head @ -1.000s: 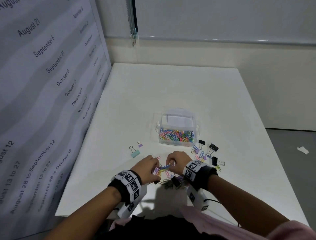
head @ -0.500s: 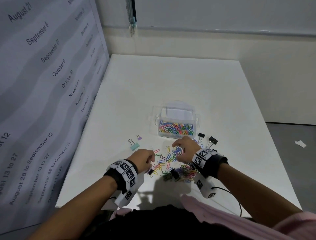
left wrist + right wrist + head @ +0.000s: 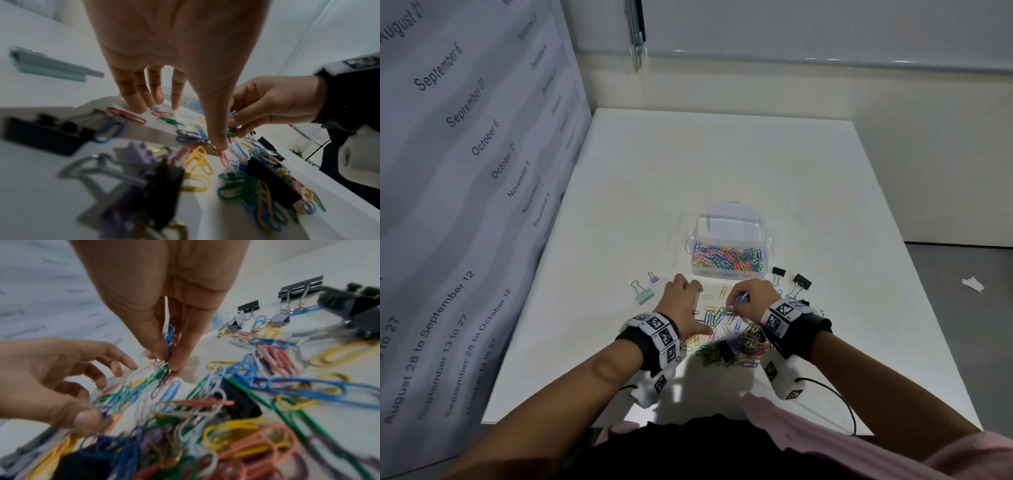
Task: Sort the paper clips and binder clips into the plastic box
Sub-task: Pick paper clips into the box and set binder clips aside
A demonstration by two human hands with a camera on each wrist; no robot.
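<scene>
Wall banner [image 3: 465,171] printed with dates: "September 6", "October 21", "November 6"

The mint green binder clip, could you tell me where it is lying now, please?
In the head view the mint green binder clip lies on the table, just left of the left hand, beside a small purple binder clip.

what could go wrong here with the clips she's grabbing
1. The right hand pinches a small bunch of paper clips; one may slip out on the way to the plastic box.
2. Clips in the loose pile overlap, so extras may lift along.
3. A black binder clip lies in that pile and could get scooped in with paper clips.
</scene>
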